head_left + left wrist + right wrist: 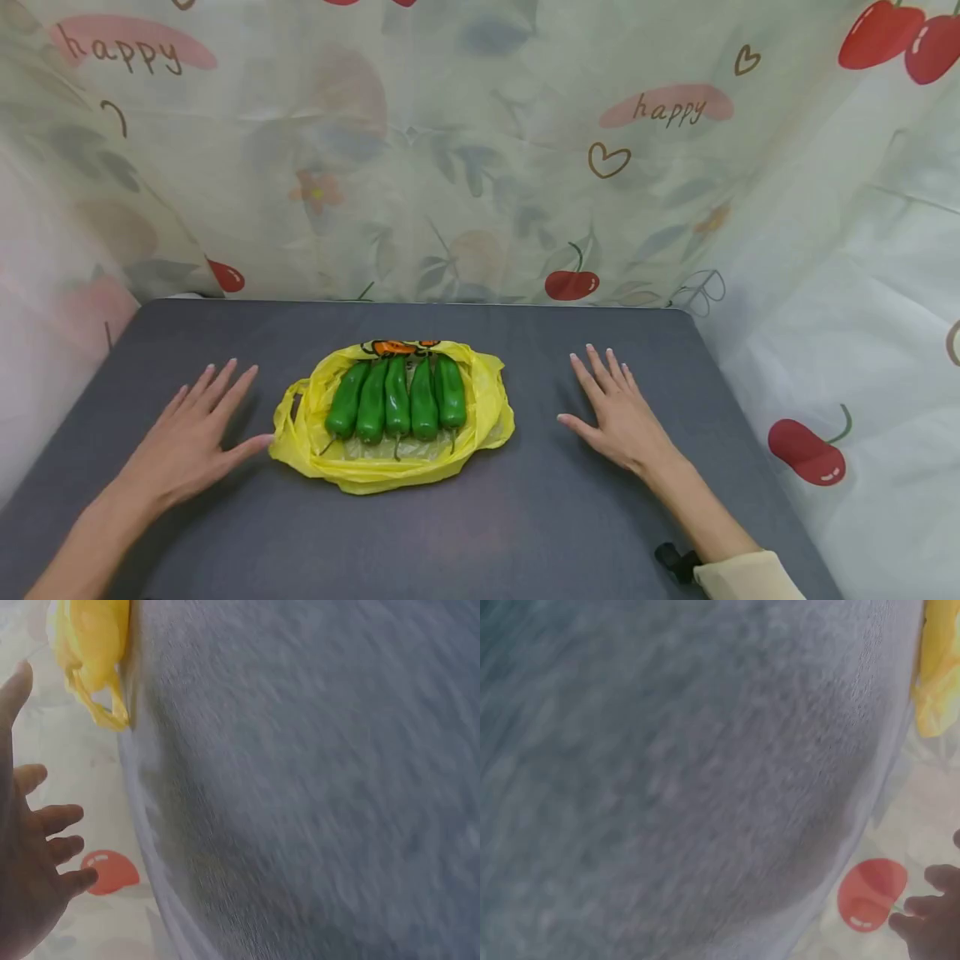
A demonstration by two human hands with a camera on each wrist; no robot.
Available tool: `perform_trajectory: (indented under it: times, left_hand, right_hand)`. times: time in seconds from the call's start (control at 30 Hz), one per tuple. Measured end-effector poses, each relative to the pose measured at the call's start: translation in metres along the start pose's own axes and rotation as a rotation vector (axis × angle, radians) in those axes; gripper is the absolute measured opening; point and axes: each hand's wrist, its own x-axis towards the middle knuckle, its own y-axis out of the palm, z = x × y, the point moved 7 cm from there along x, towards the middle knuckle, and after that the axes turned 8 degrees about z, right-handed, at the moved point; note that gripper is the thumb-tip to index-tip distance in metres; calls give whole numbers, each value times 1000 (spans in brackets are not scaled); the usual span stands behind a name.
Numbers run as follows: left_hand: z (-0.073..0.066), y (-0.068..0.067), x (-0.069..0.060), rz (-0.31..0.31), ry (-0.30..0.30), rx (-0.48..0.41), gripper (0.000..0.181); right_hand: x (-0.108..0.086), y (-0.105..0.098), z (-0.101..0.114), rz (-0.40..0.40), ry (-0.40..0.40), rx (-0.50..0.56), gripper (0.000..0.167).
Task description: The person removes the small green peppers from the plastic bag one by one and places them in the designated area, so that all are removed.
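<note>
Several green peppers (397,396) lie side by side in a row, stems toward the near side, inside an opened yellow plastic bag (420,477). The bag also shows at the upper edge in the left wrist view (94,645) and at the right edge in the right wrist view (939,682). To the left of the bag, my left hand (191,442) has its fingers spread, the thumb tip close to the bag's edge; whether it touches cannot be told. Farther off on the right, my right hand (618,417) is stretched out with straight fingers. Both hands hold nothing.
A dark grey table (480,542) lies under everything. Behind it hangs a pale curtain (480,167) printed with cherries, hearts and lettering, which continues along the right side (885,292). A black strap piece (677,563) sits at my right wrist by a cream sleeve (746,577).
</note>
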Motion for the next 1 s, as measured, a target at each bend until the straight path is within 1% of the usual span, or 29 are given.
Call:
perform_trajectory:
  times: [0.13, 0.3, 0.4, 0.63, 0.83, 1.0]
  left_hand:
    - [-12, -2, 7, 7, 27, -50, 98]
    - [-25, -2, 15, 6, 55, -69, 95]
    - [-30, -2, 19, 13, 59, -79, 94]
    - [-37, 1, 26, 32, 29, -131, 91]
    - [-41, 3, 30, 43, 13, -175, 90]
    - [-43, 8, 33, 50, 19, -223, 89]
  right_hand:
    - [1, -1, 10, -31, -39, 1, 90]
    - [4, -3, 21, -49, -78, 53, 86]
    - [5, -4, 27, -55, -97, 70, 84]
    - [8, -9, 45, -105, -171, 94, 81]
    - [13, -8, 58, -115, -212, 144, 77]
    - [16, -8, 70, -122, -239, 169, 75]
